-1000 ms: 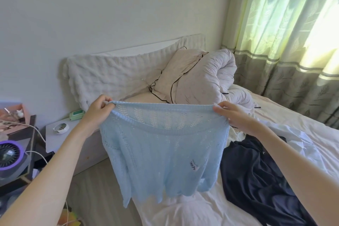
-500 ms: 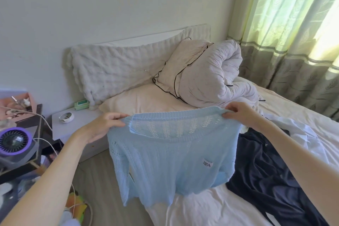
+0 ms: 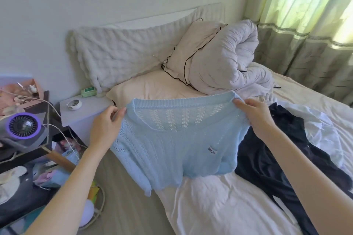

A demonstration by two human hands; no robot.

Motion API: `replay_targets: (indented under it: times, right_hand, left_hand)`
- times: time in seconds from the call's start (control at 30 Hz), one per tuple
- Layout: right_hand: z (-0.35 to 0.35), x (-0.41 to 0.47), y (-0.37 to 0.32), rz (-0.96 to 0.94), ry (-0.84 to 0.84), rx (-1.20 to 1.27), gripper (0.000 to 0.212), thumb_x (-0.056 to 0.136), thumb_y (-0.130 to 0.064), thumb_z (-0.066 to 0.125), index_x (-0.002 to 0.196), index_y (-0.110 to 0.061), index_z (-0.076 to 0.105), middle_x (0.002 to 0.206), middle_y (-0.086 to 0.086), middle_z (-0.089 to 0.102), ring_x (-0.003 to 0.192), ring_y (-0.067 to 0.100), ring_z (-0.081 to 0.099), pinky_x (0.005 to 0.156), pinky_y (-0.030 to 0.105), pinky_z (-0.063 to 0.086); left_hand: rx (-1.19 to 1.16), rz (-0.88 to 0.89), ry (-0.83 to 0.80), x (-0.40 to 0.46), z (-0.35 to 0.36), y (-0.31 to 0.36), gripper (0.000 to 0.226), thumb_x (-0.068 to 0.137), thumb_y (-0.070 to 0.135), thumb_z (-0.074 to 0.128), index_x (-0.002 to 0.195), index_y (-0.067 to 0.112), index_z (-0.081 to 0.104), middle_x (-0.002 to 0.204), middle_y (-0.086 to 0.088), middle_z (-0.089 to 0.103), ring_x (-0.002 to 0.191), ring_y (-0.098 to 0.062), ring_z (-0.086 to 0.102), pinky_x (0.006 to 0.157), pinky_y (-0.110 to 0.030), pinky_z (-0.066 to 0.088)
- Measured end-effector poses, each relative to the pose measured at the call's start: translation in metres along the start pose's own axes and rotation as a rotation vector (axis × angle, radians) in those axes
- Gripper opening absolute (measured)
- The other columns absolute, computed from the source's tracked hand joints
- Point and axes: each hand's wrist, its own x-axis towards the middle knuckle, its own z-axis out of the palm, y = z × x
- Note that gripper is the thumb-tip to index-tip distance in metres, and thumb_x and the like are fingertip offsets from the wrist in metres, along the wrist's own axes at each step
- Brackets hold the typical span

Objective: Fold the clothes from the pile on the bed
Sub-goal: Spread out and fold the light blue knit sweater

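Pale-blue knit sweater point(image 3: 172, 139) is hanging over the bed point(image 3: 219, 206) edge, its hem draping on the sheet. Left hand point(image 3: 106, 126) and right hand point(image 3: 256, 114) are pinching its shoulders at nine and three o'clock; dark garment point(image 3: 267, 158) is lying at four o'clock.

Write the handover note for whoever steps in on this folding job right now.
Left hand and right hand each pinch a shoulder of the light blue sweater, held up spread over the bed; its hem touches the sheet. Dark garment and white garment lie unfolded to the right. Nothing visibly folded yet. Left: lay the sweater flat, fold it, then the rest.
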Motion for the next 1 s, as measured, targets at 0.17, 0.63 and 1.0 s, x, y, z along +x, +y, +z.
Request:
replay_targets:
  times: [0.17,0.63,1.0]
  right_hand:
    - [-0.014,-0.043,-0.017,-0.047,0.052,0.026,0.028,0.076,-0.036,0.076,0.081,-0.010,0.069,0.077,0.011,0.060,0.069,0.021,0.055,0.069,0.035,0.046]
    - [-0.044,-0.181,-0.098,-0.539,0.570,-0.241,0.020,0.084,-0.036,0.068,0.090,-0.017,0.072,0.085,0.003,0.066,0.076,0.020,0.057,0.068,0.035,0.044]
    - [-0.020,-0.109,-0.095,-0.604,0.599,-0.394,0.024,0.087,-0.034,0.065,0.093,-0.011,0.071,0.084,0.002,0.053,0.088,0.025,0.049,0.080,0.026,0.026]
  left_hand:
    - [-0.227,0.023,0.062,-0.031,-0.009,0.015,0.020,0.092,0.029,0.058,0.074,0.021,0.057,0.065,0.006,0.057,0.060,-0.002,0.050,0.054,-0.006,0.034]
    - [-0.245,0.377,0.319,-0.047,-0.129,0.069,0.024,0.091,0.026,0.060,0.092,0.003,0.066,0.080,-0.003,0.062,0.066,0.004,0.050,0.059,-0.012,0.033]
    - [-0.191,0.430,0.337,0.020,-0.089,0.059,0.025,0.093,0.031,0.057,0.092,0.006,0.062,0.071,-0.001,0.057,0.062,-0.017,0.048,0.058,-0.029,0.033]
